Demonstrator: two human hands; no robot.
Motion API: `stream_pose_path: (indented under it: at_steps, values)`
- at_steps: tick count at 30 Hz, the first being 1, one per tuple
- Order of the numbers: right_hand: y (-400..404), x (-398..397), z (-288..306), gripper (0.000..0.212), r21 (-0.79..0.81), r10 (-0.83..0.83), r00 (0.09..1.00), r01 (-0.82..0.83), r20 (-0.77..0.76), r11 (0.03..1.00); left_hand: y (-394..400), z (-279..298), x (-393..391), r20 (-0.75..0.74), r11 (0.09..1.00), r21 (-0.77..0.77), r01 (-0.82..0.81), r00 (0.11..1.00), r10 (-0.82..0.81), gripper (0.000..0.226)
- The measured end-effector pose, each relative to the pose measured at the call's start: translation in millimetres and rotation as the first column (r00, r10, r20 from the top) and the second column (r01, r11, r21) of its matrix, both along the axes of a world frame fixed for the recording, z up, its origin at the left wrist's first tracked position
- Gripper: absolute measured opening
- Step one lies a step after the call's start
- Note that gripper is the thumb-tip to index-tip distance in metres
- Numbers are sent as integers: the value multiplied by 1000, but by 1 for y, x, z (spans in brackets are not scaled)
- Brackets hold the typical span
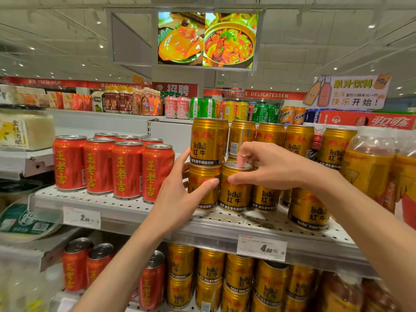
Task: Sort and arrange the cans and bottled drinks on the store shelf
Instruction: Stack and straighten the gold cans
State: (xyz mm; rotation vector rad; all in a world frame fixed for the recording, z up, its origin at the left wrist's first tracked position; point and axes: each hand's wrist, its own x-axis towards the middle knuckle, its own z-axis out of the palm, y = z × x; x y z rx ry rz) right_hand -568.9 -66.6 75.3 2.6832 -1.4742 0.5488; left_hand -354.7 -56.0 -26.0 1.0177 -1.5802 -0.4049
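At the far left of the shelf a block of red cans stands in tidy rows, well apart from the work. Next comes a two-high stack of gold cans; the left hand wraps loosely round its lower can, thumb on the front, fingers behind, steadying more than lifting. Just beside it stands the front can, single-height, touching its neighbours. The right hand pinches it narrowly: thumb on the side near the top, a fingertip on the lid. Further right run more stacked gold cans, then bottles at the edge. The step in hand looks like squaring this can into the front row. Next, probably, it wants a small turn or nudge to face the label forward, flush with the row, without jolting the stack.
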Motion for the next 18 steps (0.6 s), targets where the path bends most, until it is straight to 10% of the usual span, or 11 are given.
stream_pose_path:
  at_steps: [18]
  values:
    - [13, -11, 3, 35, 5, 28, 1000, -28, 5, 1000, 1, 1, 1, 21, 999, 32, 37, 999, -37, 81]
